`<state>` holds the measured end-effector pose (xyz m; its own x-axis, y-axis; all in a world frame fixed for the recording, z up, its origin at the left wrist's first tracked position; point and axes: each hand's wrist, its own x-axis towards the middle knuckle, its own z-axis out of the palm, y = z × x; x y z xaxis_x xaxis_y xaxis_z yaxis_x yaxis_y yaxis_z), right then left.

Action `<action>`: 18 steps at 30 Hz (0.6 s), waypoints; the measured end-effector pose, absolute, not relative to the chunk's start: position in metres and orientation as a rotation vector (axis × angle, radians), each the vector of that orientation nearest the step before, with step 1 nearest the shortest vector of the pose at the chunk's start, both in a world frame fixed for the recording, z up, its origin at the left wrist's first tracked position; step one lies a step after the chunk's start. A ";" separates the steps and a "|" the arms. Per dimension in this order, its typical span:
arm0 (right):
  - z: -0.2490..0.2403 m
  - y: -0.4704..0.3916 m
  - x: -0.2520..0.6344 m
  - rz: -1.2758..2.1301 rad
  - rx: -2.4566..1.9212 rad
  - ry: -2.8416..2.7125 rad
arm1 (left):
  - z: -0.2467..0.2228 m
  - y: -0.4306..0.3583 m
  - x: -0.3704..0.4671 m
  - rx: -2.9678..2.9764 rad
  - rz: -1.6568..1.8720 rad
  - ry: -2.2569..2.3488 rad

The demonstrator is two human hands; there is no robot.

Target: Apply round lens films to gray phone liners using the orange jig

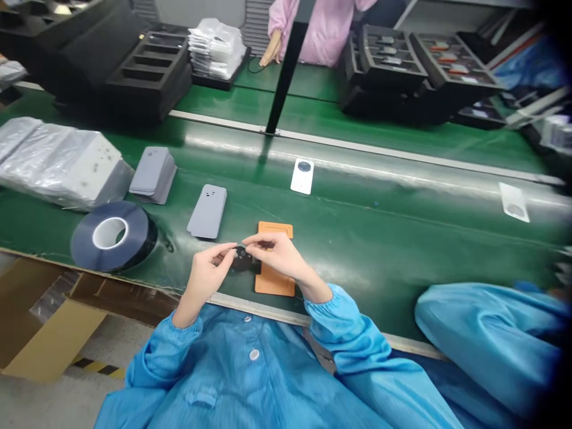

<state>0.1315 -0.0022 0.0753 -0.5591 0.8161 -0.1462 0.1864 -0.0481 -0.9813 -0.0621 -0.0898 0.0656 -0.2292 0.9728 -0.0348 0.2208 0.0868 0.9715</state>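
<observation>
Between my two hands is a round black disc with small holes (242,260), like a phone's camera cover. My left hand (209,271) pinches its left edge between thumb and fingertips. From the other side, my right hand (274,253) pinches at its upper right edge. Under my right hand and wrist lies an orange flat fixture plate (274,283), partly hidden by the hand. Left of my hands is a small stack of grey phone-shaped sheets (209,210). Farther up the green table (357,250) lies a white phone back panel with a dark round camera area (302,177).
A tape roll (93,244) lies at left, near a taller grey stack (152,173) and plastic-wrapped stacks (62,158). Another white panel (513,202) is far right. Black trays (147,71) and a dark post (286,71) stand behind. A blue sleeve (482,316) is at right, a pink-sleeved person (322,30) opposite.
</observation>
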 end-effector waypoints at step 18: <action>0.031 0.011 0.210 1.518 -1.252 -1.375 | 0.032 -0.037 0.017 0.934 0.974 1.331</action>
<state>0.2103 0.0105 0.0313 -0.2651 0.9460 -0.1865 0.0925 -0.1676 -0.9815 0.0167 -0.0368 0.0319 0.0012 0.9435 -0.3314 -0.0307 0.3313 0.9430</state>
